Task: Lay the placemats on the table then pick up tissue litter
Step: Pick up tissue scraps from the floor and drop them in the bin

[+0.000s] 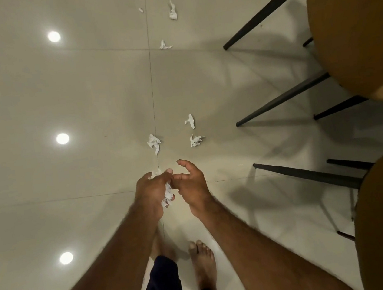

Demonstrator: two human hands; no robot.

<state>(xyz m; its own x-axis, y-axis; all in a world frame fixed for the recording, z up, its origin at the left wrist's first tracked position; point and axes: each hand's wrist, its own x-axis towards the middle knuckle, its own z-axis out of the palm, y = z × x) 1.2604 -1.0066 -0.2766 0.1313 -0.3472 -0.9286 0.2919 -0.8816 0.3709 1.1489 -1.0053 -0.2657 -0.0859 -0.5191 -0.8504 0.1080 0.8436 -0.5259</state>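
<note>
Left hand [151,191] fingers curled round crumpled tissue [167,194], right hand [190,184] relaxed alongside

Our left hand [151,191]: forearm stretched forward, fingers curled round crumpled tissue [168,195]. Our right hand [192,185]: just beside the left, fingers loosely curled, palm facing it. Our bare right foot [203,262]: flat, toes forward.

A crumpled white tissue wad [167,195] is gripped in the left hand [150,194]. Three torn white scraps [154,143] lie close together on the floor [82,98] just ahead. More shreds [172,11] lie scattered farther off.
</note>
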